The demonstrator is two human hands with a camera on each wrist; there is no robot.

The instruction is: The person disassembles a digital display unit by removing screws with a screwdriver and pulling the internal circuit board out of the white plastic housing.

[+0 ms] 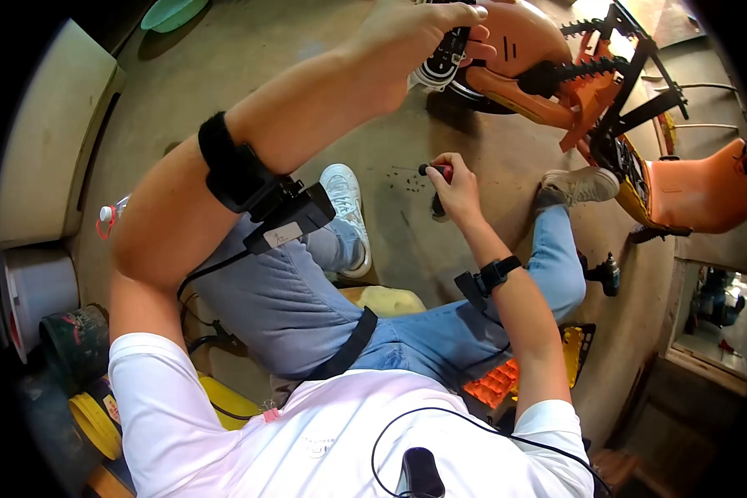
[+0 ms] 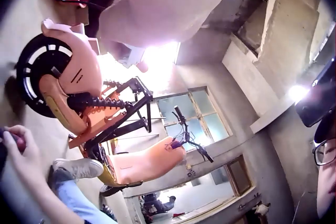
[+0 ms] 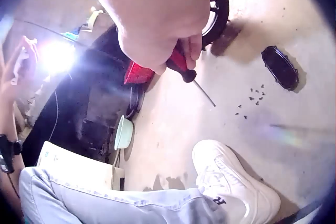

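Observation:
My left hand (image 1: pixel 423 33) is raised near the top of the head view, its fingers and thumb around a black part with a silver edge (image 1: pixel 441 60). In the right wrist view this hand appears small at the far left, against bright light. My right hand (image 1: pixel 458 189) grips the handle of a screwdriver (image 3: pixel 181 65), red and black, lower down and nearer my body. Its metal shaft (image 3: pixel 205 94) sticks out past the fingers, angled toward the floor. Several small dark screws (image 3: pixel 256 98) lie scattered on the floor, with a black oval cover (image 3: pixel 281 68) beside them.
An orange scooter (image 2: pixel 139 166) with black shocks and a wheel (image 2: pixel 37 71) stands ahead, to the right. A power drill (image 1: pixel 610 274) is beside my right leg, near an orange tray (image 1: pixel 491 383). Buckets (image 1: pixel 73 344) and a pale cabinet (image 1: pixel 46 141) stand on the left.

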